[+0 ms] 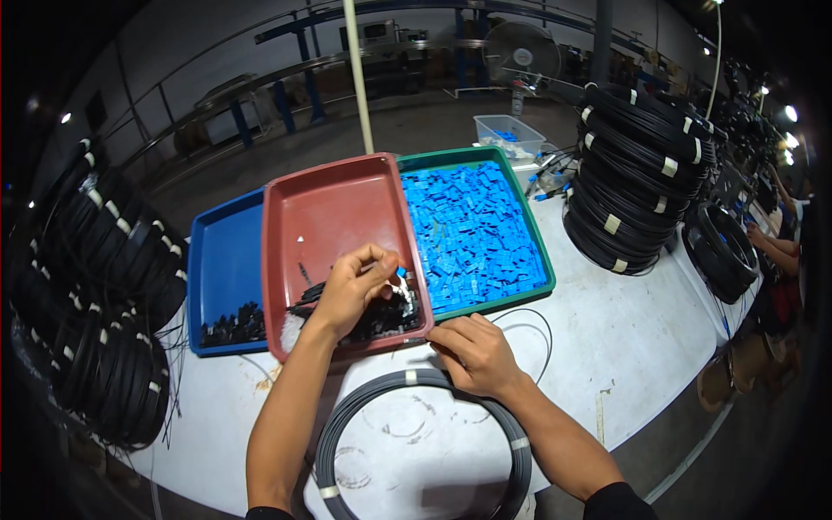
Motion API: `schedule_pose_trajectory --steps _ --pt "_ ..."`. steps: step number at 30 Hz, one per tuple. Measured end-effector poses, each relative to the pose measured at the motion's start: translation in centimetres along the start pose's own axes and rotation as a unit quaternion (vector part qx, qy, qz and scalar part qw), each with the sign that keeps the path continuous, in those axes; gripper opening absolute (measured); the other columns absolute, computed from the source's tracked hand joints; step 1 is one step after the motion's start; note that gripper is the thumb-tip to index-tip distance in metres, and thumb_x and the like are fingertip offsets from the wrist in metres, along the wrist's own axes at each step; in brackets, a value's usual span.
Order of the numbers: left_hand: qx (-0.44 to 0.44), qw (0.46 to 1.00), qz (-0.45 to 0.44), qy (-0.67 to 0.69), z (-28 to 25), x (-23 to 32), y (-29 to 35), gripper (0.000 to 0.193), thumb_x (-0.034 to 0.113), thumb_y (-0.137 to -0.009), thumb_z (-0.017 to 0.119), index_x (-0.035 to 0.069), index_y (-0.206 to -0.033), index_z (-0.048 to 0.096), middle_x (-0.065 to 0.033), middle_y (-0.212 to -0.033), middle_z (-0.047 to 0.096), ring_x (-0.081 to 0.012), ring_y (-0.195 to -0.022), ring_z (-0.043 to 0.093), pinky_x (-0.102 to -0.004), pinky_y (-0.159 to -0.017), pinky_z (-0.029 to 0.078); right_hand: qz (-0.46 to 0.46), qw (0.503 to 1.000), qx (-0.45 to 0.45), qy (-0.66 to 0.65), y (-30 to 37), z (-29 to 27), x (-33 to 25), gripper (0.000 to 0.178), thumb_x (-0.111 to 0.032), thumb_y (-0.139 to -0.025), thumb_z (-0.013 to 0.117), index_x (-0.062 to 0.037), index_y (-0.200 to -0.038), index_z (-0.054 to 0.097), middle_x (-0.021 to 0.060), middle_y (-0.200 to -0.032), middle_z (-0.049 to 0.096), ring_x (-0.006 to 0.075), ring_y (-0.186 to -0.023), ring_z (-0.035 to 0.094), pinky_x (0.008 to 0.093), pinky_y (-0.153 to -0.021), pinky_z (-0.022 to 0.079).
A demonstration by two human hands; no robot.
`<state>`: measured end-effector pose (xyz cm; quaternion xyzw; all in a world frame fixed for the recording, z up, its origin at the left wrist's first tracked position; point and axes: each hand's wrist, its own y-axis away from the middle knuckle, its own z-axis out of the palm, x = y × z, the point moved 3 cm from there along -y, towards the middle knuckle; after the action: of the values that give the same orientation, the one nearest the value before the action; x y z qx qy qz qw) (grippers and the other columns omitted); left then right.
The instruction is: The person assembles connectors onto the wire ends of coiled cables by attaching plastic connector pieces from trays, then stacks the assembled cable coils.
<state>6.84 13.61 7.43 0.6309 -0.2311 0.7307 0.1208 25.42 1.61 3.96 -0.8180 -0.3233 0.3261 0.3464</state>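
Observation:
My left hand [354, 290] is over the near end of the red tray [334, 204], its fingers pinched on a small blue and white connector part [401, 273]. Beneath it in the tray lie black parts [390, 322] and some clear-white small pieces [292, 329]. My right hand [475, 354] is closed at the tray's near right corner; whatever its fingers grip is hidden. Its wrist side rests over a coil of dark grey cable [328, 442] bound with white tape. A thin loop of black cable [549, 342] curves out beside that hand.
A green tray [546, 251] full of blue clips [472, 230] stands right of the red one, a blue tray [227, 286] left. Tall stacks of black cable coils [637, 182] flank the white table [607, 347]. Behind is a clear bin [510, 139]. Another person's hand [758, 234] shows far right.

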Motion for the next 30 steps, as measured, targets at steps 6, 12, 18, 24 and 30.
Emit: schedule_pose_trajectory --steps 6,12,18,24,30 --pt "0.055 0.990 0.025 0.128 -1.0 -0.9 8.1 0.015 0.011 -0.098 0.065 0.008 -0.092 0.052 -0.0164 -0.100 0.070 -0.0169 -0.086 0.070 -0.0250 -0.070 0.056 0.071 0.980 -0.080 -0.169 -0.2 0.1 -2.3 0.019 -0.004 -0.085 0.068 -0.0016 -0.103 0.067 0.0147 -0.094 0.071 0.0323 -0.084 0.068 0.0394 -0.076 0.054" --pt "0.048 0.996 0.063 -0.032 -0.1 -2.9 11.1 0.017 0.011 -0.096 0.069 0.001 -0.109 0.063 -0.0076 -0.087 0.068 -0.0131 -0.074 0.065 -0.0261 -0.065 0.052 0.044 0.981 -0.097 -0.159 -0.1 0.3 -3.0 0.024 0.000 -0.081 0.069 -0.0013 -0.105 0.067 0.0156 -0.094 0.070 0.0315 -0.081 0.069 0.0379 -0.072 0.055" --pt "-0.003 0.999 0.053 -0.003 0.3 -3.1 11.9 0.021 0.018 -0.094 0.075 0.000 -0.102 0.069 -0.0059 -0.086 0.069 -0.0116 -0.074 0.065 -0.0250 -0.066 0.052 0.000 0.989 -0.037 -0.143 -0.4 0.3 -3.2 0.031 0.006 -0.076 0.070 -0.0023 -0.105 0.068 0.0063 -0.078 0.064 0.0167 -0.060 0.058 0.0291 -0.055 0.045" --pt "0.040 0.978 0.143 -0.146 1.3 -2.1 12.3 0.015 0.005 -0.091 0.075 -0.005 -0.102 0.073 -0.0109 -0.096 0.070 -0.0142 -0.078 0.069 -0.0252 -0.068 0.055 0.015 0.986 -0.056 -0.158 -0.2 0.4 -3.3 0.032 0.006 -0.077 0.070 -0.0024 -0.108 0.068 0.0077 -0.081 0.066 0.0172 -0.063 0.062 0.0287 -0.057 0.048" --pt "0.057 0.985 0.115 -0.114 1.9 -2.3 12.5 0.015 0.007 -0.092 0.074 -0.002 -0.103 0.075 -0.0103 -0.095 0.074 -0.0135 -0.082 0.070 -0.0261 -0.075 0.057 0.074 0.971 -0.119 -0.195 0.0 0.8 -3.4 0.033 0.001 -0.084 0.070 -0.0005 -0.117 0.066 0.0178 -0.096 0.072 0.0320 -0.082 0.072 0.0371 -0.073 0.058"
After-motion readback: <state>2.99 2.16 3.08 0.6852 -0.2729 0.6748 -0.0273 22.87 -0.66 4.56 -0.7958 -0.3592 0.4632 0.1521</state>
